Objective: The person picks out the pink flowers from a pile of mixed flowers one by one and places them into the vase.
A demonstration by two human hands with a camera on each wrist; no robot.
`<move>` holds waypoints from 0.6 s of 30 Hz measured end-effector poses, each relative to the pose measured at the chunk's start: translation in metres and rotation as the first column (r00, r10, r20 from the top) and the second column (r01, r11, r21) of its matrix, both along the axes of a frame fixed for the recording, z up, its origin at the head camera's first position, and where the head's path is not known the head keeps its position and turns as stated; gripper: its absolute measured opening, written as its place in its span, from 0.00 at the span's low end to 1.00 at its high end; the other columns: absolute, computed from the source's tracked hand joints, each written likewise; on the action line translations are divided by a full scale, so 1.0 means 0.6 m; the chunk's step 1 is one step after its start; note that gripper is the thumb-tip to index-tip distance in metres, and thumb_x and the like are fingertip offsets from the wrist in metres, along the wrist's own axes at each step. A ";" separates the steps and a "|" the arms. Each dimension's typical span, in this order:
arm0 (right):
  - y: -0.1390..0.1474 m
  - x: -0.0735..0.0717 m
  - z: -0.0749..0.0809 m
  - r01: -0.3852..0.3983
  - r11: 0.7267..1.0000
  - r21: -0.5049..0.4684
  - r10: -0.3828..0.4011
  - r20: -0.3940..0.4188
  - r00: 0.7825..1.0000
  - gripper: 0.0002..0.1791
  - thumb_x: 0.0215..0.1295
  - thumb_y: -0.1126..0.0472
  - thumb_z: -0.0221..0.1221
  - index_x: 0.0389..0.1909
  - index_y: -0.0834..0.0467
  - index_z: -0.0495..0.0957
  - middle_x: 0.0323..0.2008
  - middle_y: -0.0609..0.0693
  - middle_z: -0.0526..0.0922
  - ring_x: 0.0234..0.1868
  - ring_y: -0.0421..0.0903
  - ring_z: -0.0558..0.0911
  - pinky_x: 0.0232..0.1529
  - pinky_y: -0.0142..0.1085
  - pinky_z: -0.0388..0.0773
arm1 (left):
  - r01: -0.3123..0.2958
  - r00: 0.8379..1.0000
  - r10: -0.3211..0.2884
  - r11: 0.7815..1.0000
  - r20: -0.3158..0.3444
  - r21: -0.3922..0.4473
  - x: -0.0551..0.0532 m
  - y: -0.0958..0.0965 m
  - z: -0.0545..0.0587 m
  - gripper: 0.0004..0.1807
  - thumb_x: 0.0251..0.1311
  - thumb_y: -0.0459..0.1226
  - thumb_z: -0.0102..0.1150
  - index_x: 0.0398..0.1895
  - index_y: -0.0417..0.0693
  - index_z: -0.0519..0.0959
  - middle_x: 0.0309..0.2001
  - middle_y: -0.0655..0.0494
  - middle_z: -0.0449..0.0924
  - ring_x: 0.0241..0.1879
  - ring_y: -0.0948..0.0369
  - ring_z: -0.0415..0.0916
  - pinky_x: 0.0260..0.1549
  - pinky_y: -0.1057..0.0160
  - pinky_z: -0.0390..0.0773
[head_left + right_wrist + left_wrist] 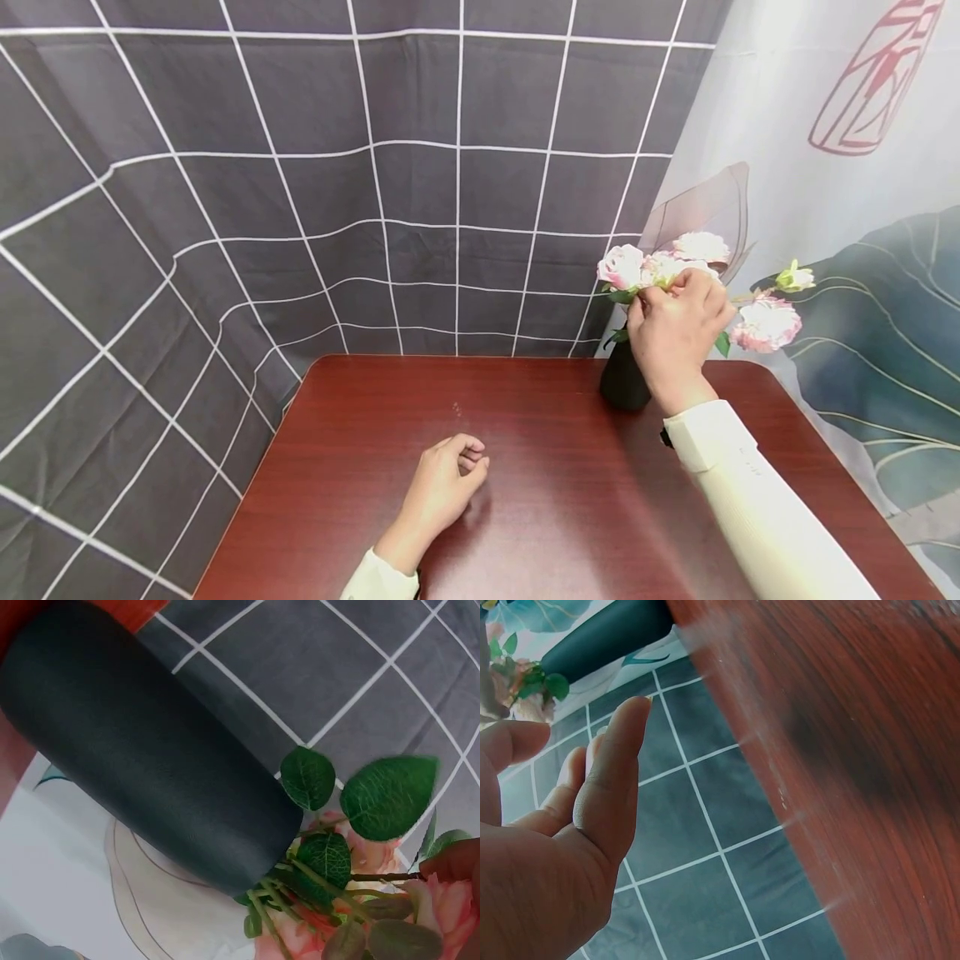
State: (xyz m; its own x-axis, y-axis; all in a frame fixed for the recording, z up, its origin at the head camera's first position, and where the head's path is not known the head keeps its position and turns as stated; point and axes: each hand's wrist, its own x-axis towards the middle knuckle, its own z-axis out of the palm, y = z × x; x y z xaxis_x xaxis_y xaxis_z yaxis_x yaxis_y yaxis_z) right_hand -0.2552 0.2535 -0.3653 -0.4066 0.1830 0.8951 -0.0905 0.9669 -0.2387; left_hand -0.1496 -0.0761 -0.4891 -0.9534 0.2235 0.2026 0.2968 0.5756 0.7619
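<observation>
A dark vase (624, 377) stands upright toward the back right of the table, filled with pink-and-white artificial flowers (621, 267). Among the blooms above the vase mouth, my right hand (681, 329) pinches a flower stem (386, 877); part of the grip falls outside the right wrist view. Green leaves (390, 796) and several stems spread from the vase opening. Lower on the table, my left hand (442, 483) hovers over or rests on the surface with loosely bent fingers and holds nothing. One bloom (767, 323) sticks out to the right of my right hand.
The reddish-brown wooden table (360, 433) has rounded back corners. Behind it hangs a dark grey cloth (420, 192) with a white grid. A pale patterned curtain (795, 192) hangs on the right, close behind the flowers.
</observation>
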 end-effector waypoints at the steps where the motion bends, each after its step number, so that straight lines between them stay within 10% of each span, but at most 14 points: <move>1: 0.000 0.000 0.001 0.003 1.000 -0.001 -0.003 0.002 1.000 0.14 0.75 0.61 0.57 0.34 0.64 0.86 0.50 0.72 0.75 0.53 0.77 0.69 0.52 0.72 0.62 | -0.001 1.000 0.001 1.000 0.000 0.001 0.000 0.000 0.000 0.08 0.72 0.36 0.73 0.48 0.44 0.89 0.42 0.56 0.91 0.40 0.64 0.90 0.47 0.64 0.89; 18: 0.006 0.008 0.002 -0.123 0.981 -0.147 0.114 -0.068 0.991 0.11 0.71 0.60 0.62 0.35 0.58 0.93 0.54 0.71 0.71 0.59 0.76 0.65 0.61 0.73 0.56 | 0.002 1.000 -0.002 1.000 0.005 -0.011 -0.001 -0.001 0.000 0.07 0.73 0.37 0.73 0.49 0.46 0.89 0.43 0.57 0.91 0.41 0.64 0.89 0.47 0.64 0.89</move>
State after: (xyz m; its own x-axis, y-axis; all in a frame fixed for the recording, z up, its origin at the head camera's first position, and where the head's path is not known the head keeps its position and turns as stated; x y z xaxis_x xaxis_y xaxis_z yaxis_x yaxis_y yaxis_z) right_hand -0.2502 0.2572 -0.3640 -0.3804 0.2707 0.8843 -0.2209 0.9019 -0.3712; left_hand -0.1503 -0.0769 -0.4894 -0.9538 0.2278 0.1957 0.2946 0.5829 0.7573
